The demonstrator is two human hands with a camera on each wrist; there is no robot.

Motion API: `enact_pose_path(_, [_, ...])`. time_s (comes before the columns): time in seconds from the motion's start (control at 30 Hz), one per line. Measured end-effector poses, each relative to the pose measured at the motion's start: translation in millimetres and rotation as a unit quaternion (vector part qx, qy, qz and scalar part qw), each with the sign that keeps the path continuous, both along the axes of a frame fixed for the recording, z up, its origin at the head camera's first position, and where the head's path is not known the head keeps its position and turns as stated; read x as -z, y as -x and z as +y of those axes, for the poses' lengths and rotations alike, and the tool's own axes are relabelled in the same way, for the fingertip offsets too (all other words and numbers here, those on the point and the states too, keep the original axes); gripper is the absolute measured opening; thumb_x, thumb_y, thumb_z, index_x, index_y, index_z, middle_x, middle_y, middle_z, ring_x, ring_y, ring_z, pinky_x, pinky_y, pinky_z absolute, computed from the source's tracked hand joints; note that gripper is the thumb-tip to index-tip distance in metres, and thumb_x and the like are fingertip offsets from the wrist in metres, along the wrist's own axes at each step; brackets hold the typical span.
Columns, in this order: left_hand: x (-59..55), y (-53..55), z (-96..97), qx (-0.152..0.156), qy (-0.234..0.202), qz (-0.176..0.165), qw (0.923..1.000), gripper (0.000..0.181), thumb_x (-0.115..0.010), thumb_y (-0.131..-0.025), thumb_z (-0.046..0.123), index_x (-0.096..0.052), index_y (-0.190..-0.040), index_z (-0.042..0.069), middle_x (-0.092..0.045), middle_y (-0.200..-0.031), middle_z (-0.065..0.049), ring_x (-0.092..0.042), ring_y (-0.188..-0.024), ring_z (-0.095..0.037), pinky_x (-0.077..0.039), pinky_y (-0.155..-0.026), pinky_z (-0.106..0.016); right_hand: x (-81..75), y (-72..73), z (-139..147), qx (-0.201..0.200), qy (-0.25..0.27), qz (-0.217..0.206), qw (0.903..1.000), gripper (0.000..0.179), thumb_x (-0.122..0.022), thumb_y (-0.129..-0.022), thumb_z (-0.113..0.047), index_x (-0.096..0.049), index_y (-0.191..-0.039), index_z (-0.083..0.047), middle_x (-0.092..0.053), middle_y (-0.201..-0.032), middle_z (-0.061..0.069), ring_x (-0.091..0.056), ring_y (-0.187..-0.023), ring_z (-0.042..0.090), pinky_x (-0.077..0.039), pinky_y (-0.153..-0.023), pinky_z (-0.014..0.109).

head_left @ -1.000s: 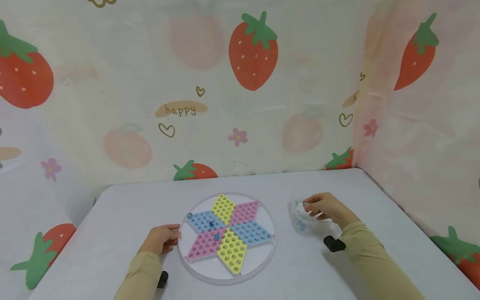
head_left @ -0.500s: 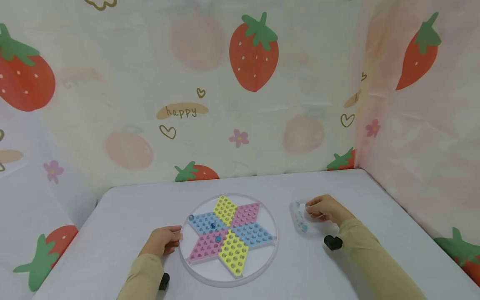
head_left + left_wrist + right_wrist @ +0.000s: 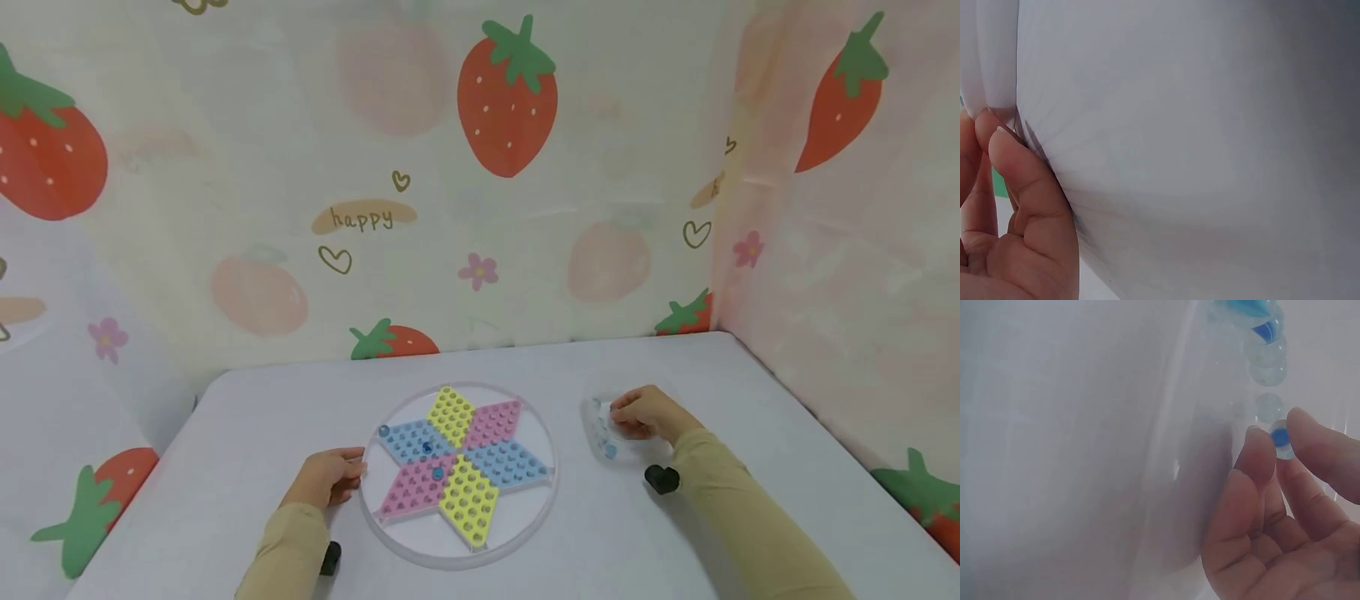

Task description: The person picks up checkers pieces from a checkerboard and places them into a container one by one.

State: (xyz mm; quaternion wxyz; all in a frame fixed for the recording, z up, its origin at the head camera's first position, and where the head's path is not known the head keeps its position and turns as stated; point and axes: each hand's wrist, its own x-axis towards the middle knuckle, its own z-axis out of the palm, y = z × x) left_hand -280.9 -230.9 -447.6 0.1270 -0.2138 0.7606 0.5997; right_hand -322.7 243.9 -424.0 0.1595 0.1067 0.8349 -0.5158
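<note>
A round Chinese checkers board [image 3: 517, 525] with a star of yellow, pink and blue points lies on the table. Three marbles sit in its holes, among them a blue one [image 3: 438, 473] on a pink point. At the board's left rim is my left hand [image 3: 324, 477], its thumb and fingertips [image 3: 1004, 134] gripping the edge. My right hand [image 3: 651, 414] reaches into a clear plastic box [image 3: 590, 442] on the right. Between thumb and finger it pinches a clear marble [image 3: 1281, 439] with a blue swirl. More marbles [image 3: 1267, 359] lie in a row beyond it inside the box.
The table [image 3: 285, 408] is covered with a white cloth. Behind it and at the sides hang curtains [image 3: 525, 225] printed with strawberries. A stretch of cloth separates the board from the box.
My right hand has lowered slightly into the box, its fingers closing together around a marble. The left hand stays at the board's rim, and the marbles on the board have not moved.
</note>
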Motion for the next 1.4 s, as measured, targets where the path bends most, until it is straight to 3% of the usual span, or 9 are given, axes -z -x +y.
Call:
enact_pose_path(0.23, [-8.4,-3.0,4.3,-0.001,-0.001,0.001,1.0000,0.047,-0.062,-0.090,-0.001,-0.049,-0.134,-0.008,-0.059,-0.065,0.003,-0.053,-0.055,-0.007,-0.045,-0.052,-0.018,1.6,1.4,2,-0.001,0.005,0.001,1.0000,0.029,-0.064,-0.091,-0.004,-0.060,-0.118,0.008,-0.060,-0.081,0.003,-0.056,-0.069,0.014,-0.049,-0.062,0.027])
enact_pose_path(0.33, [-7.0,-3.5,2.7,0.000,-0.001,0.001,1.0000,0.047,-0.062,-0.090,-0.001,-0.049,-0.134,-0.008,-0.060,-0.066,0.004,-0.053,-0.054,-0.007,-0.044,-0.052,-0.018,0.9,2.5,2,0.005,0.008,-0.001,1.0000,0.031,-0.063,-0.093,-0.006,-0.059,-0.120,0.008,-0.061,-0.084,0.004,-0.056,-0.071,0.015,-0.049,-0.064,0.027])
enact_pose_path(0.6, [-7.1,-4.3,4.4,-0.003,0.006,-0.008,0.9999,0.046,-0.063,-0.091,0.000,-0.050,-0.134,-0.006,-0.059,-0.066,0.002,-0.053,-0.055,-0.007,-0.044,-0.052,-0.018,-14.8,-5.7,1,-0.009,0.023,0.016,0.9996,0.037,-0.058,-0.098,-0.012,-0.052,-0.128,0.009,-0.064,-0.100,0.012,-0.058,-0.078,0.018,-0.049,-0.069,0.028])
enact_pose_path(0.97, [-8.3,-7.0,1.9,-0.008,0.008,-0.005,0.9999,0.047,-0.062,-0.091,0.000,-0.049,-0.136,-0.006,-0.060,-0.066,0.004,-0.054,-0.056,-0.007,-0.045,-0.053,-0.019,-37.3,-11.1,-23,-0.038,0.127,0.067,0.9889,0.038,-0.059,-0.097,-0.013,-0.051,-0.129,0.007,-0.064,-0.092,0.007,-0.060,-0.074,0.013,-0.049,-0.067,0.025])
enact_pose_path(1.17, [-6.9,-6.7,0.4,-0.015,0.007,-0.007,0.9998,0.047,-0.063,-0.091,0.001,-0.050,-0.135,-0.006,-0.060,-0.067,0.004,-0.054,-0.056,-0.008,-0.045,-0.053,-0.019,-43.3,-10.0,-43,-0.049,0.140,0.080,0.9856,0.038,-0.061,-0.096,-0.012,-0.053,-0.128,0.007,-0.064,-0.089,0.006,-0.060,-0.072,0.013,-0.049,-0.065,0.025])
enact_pose_path(1.4, [-5.5,-4.7,2.6,-0.014,0.003,-0.004,0.9999,0.046,-0.063,-0.090,-0.001,-0.051,-0.134,-0.007,-0.060,-0.065,0.004,-0.054,-0.054,-0.007,-0.044,-0.052,-0.018,-39.9,-5.9,-64,-0.057,0.155,0.089,0.9823,0.037,-0.061,-0.095,-0.010,-0.054,-0.127,0.008,-0.064,-0.086,0.005,-0.061,-0.071,0.013,-0.049,-0.063,0.024])
